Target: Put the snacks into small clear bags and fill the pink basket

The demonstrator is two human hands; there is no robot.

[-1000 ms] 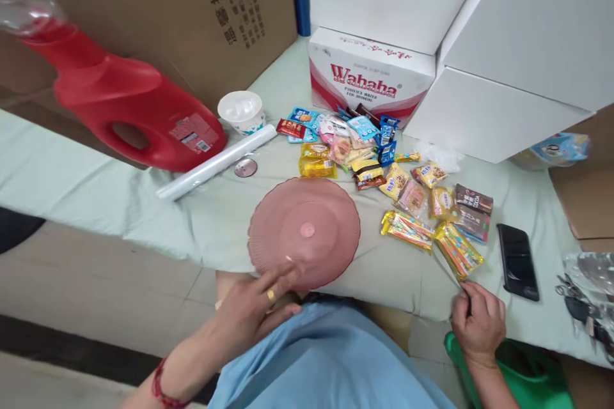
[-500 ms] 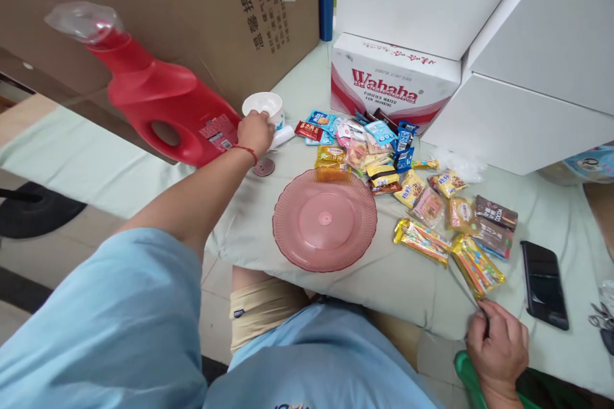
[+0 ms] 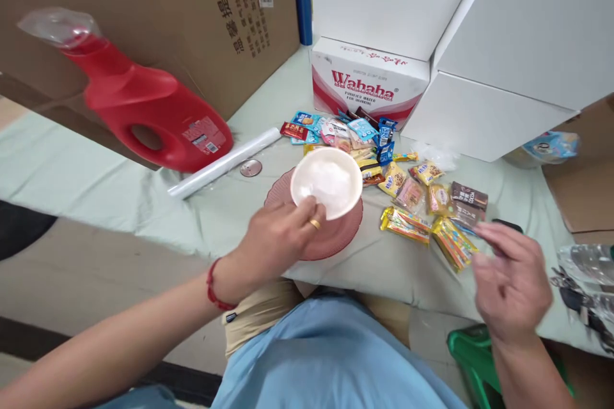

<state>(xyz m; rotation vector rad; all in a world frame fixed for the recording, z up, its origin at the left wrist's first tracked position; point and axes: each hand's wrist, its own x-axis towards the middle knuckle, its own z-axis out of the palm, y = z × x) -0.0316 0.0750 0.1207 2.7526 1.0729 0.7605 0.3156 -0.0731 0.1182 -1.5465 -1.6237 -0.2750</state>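
My left hand (image 3: 283, 236) pinches the near rim of a white bowl (image 3: 330, 182), held up above a pink ribbed plate (image 3: 321, 246) and tilted a little so its inside shows. The bowl hides part of the plate and some snacks behind it. At the right my right hand (image 3: 513, 278) is raised in front of the phone, blurred, its fingers drawn together. Whatever they hold, if anything, I cannot make out. Closest to it are yellow snack packets (image 3: 453, 243) and brown cocoa packets (image 3: 469, 203).
A heap of wrapped snacks (image 3: 362, 131) lies before the Wahaha water carton (image 3: 369, 86). To the left are a red jug (image 3: 158, 108), a white roll (image 3: 225, 163) and a small round disc (image 3: 251, 168). A dark phone (image 3: 507, 225) shows partly. A green stool (image 3: 472, 358) stands below.
My left hand has lifted the white bowl from beside the jug and carried it right, over the plate, uncovering the white roll. My right hand has risen from the table's front edge.
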